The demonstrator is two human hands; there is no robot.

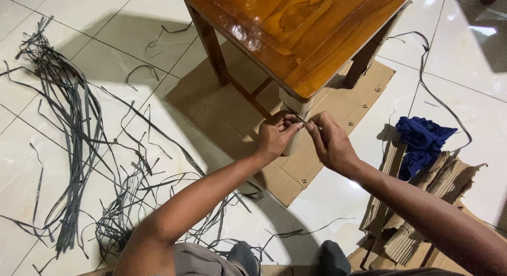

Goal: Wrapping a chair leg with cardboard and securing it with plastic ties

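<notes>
A glossy wooden table [311,38] stands on a flattened cardboard sheet [227,112]. Its near leg [296,104] is wrapped in pale cardboard. My left hand [275,137] and my right hand [330,141] meet in front of that wrapped leg, just under the table corner. Both pinch a thin dark strip [304,120] stretched between their fingertips. The lower part of the leg is hidden behind my left hand.
Several long dark plastic strips [74,128] lie scattered over the white tiled floor at left. Torn cardboard pieces [422,202] and a blue cloth [420,141] sit at right. Another dark strip [422,59] trails past the table. My knees [285,257] show at the bottom.
</notes>
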